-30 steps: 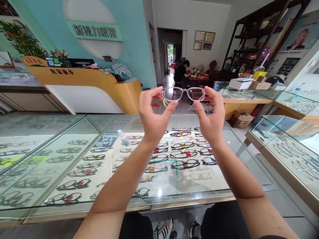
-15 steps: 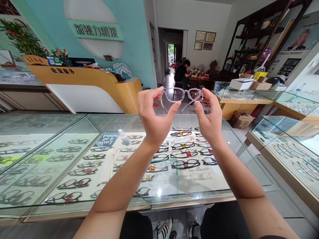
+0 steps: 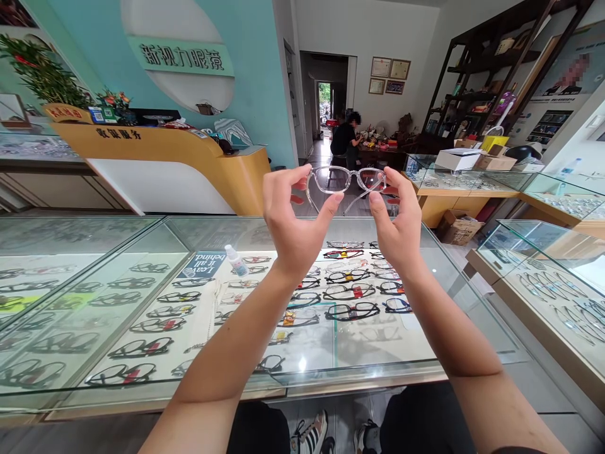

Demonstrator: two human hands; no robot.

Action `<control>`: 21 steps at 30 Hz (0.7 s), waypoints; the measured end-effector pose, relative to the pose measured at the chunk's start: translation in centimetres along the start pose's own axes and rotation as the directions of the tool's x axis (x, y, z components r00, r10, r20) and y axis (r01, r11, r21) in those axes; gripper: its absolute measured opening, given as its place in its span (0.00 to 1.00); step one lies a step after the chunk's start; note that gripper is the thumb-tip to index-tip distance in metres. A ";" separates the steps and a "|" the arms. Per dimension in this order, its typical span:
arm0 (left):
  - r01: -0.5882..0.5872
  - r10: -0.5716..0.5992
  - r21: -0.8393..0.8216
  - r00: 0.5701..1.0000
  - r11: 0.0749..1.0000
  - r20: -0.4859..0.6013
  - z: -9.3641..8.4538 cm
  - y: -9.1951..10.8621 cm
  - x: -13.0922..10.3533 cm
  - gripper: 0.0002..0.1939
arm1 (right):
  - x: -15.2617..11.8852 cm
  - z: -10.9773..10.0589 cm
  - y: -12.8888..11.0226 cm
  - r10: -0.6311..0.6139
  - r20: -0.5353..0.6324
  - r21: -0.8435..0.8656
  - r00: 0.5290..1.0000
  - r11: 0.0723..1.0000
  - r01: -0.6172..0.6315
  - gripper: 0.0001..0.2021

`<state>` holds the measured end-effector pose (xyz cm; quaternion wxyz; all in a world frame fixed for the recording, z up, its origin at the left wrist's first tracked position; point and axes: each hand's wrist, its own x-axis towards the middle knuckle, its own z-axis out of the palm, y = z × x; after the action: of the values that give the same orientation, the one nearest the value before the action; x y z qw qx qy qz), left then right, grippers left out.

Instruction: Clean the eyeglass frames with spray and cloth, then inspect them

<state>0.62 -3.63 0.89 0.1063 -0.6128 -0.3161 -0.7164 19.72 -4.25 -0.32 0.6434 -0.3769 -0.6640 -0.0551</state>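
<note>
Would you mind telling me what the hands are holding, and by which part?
Clear-framed glasses, held up over the glass counter: the left hand pinches the left end of the front, the right hand the right end.

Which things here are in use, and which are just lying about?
In use:
- clear plastic-framed glasses
- left hand
- right hand

Lying about:
- small clear dropper bottle
- black-framed display glasses
- white cardboard box

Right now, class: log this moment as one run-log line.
left hand: holds clear glasses | right hand: holds other end | below: glass counter of frames
</note>
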 end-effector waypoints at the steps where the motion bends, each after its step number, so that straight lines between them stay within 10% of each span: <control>1: 0.016 -0.016 -0.029 1.000 0.999 0.007 0.0 -0.1 0.0 0.26 | 0.0 0.0 0.0 -0.002 -0.012 -0.002 1.000 1.000 0.002 0.25; 21: 0.282 -0.221 -0.273 0.947 0.920 0.233 0.2 -2.2 0.4 0.27 | 0.1 -0.8 -1.3 -0.067 -0.118 -0.049 0.991 0.997 0.062 0.25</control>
<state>-0.48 -1.66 0.59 -0.1139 -0.6441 -0.2880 -0.6994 19.62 -5.61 0.47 0.6713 -0.3656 -0.6347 -0.1134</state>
